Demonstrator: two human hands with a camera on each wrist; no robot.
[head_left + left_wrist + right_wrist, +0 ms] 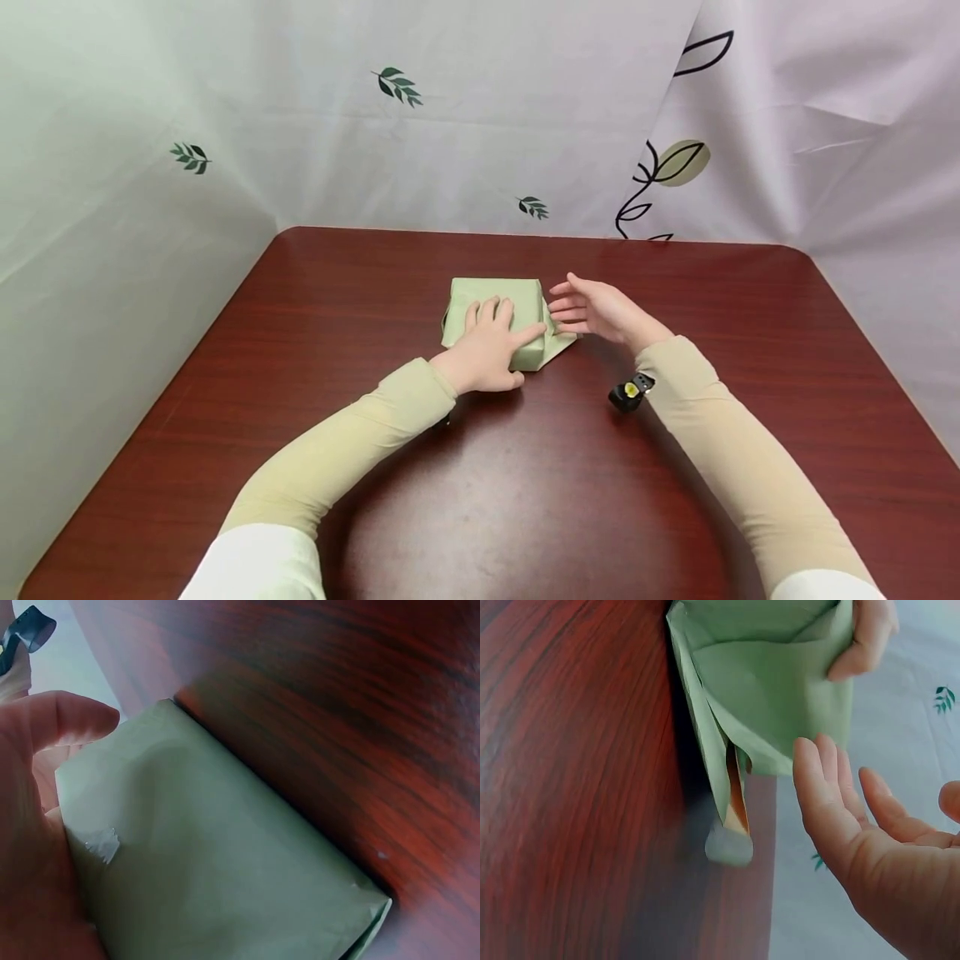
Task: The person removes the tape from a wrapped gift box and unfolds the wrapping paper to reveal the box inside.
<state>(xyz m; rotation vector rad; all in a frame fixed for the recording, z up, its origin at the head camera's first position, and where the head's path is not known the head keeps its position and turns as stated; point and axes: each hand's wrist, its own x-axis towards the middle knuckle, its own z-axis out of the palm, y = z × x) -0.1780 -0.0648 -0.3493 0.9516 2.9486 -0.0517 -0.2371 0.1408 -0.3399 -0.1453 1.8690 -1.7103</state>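
A box-shaped package [480, 292] wrapped in light green paper lies on the table. Across its top rests my left hand [486, 354], fingers spread. The left wrist view shows a small bit of clear tape [103, 844] on the wrapping. At the package's right end the paper is folded but loose: an upper flap [772, 697] hangs over a lower one, which sticks out with a pale, rounded tip [729, 849]. My right hand [603, 310] is beside this end, fingers extended, fingertips right at the upper flap's edge in the right wrist view.
The package sits on a dark red wooden table [360, 275] with rounded far corners. Pale cloth [465, 158] with leaf prints hangs behind and along the sides. A small black camera [628, 393] is strapped at the right wrist.
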